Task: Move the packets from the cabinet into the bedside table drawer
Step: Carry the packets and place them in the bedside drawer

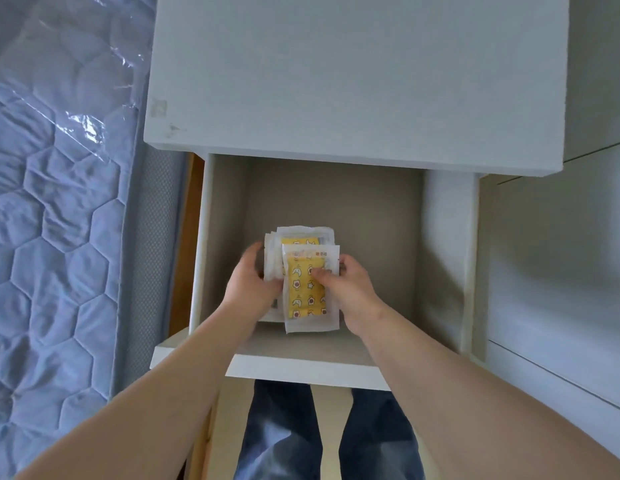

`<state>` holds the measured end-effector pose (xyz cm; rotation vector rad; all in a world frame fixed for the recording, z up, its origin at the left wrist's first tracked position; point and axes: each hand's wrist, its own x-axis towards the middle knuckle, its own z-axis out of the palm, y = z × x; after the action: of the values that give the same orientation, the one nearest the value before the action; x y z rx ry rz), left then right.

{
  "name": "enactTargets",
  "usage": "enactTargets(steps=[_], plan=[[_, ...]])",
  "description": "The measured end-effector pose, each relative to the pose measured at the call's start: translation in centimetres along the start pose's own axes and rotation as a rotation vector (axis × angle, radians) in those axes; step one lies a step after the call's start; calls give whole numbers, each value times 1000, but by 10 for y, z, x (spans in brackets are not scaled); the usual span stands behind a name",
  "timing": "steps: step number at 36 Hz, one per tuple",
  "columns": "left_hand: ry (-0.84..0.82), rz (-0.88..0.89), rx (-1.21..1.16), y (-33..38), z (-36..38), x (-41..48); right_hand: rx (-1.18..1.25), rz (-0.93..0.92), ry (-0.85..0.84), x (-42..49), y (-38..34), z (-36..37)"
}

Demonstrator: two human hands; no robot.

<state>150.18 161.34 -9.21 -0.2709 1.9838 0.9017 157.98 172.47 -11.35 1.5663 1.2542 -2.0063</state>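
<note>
Yellow packets (306, 289) are down in the open drawer (443, 237), left grip (248, 284) and right grip (348, 289) clasping them. Only the release appears left.

Cool, soft daylight, perhaps from left of my fingers (321, 277). The drawer (443, 237) floor beyond them sits in dull shadow. Glare streaks the mattress (87, 126) wrap far left. Print on the packets (306, 292) between them is blurred; straight edges bow.

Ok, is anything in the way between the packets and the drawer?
Nothing visible is. The drawer is pulled open, and the left hand and right hand hold the packets right over its floor.
</note>
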Motion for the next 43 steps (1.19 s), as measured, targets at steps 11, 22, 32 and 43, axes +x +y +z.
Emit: enactTargets(steps=[11,22,32,43], plan=[[62,43,225,-29,5,54,-198,27,130,57,34,19],[104,-68,527,-31,3,66,-616,-118,249,68,33,14],[106,317,1078,-16,13,64,-689,-50,189,61,33,2],[-210,492,1221,-22,17,86,-608,-49,151,60,35,-4]])
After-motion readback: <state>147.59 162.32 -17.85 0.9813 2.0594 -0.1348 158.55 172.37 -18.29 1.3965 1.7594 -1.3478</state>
